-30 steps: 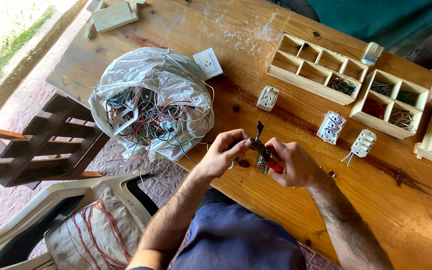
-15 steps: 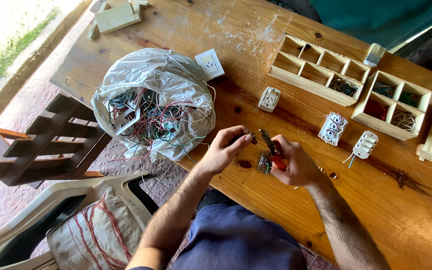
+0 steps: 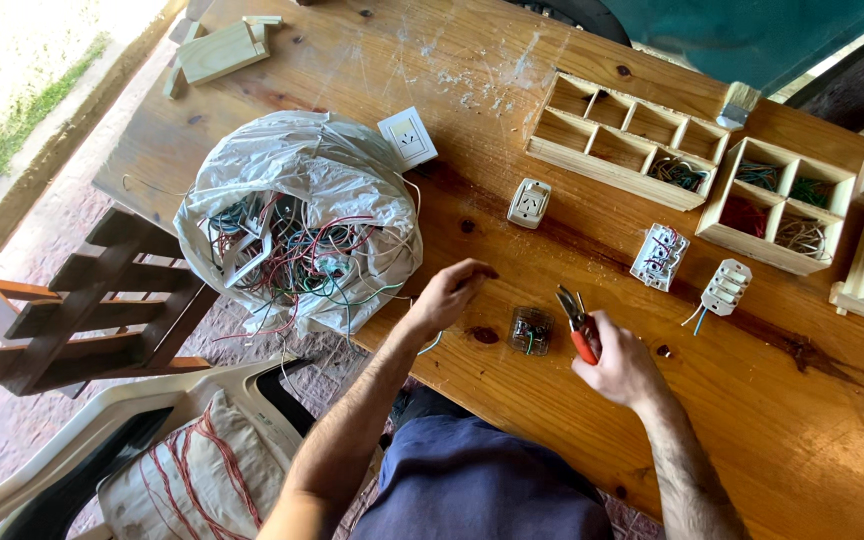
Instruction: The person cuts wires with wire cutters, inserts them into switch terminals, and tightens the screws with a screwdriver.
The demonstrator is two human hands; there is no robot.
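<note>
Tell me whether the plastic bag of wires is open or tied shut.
Open: the plastic bag gapes at its mouth, with tangled coloured wires exposed and spilling toward the table edge.

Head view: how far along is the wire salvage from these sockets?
Done: sorted wires fill some compartments of the wooden trays. In hand: right hand holds red-handled pliers beside a small clear module; left hand pinches a wire. Left: several white sockets and a full bag of wires.
</note>
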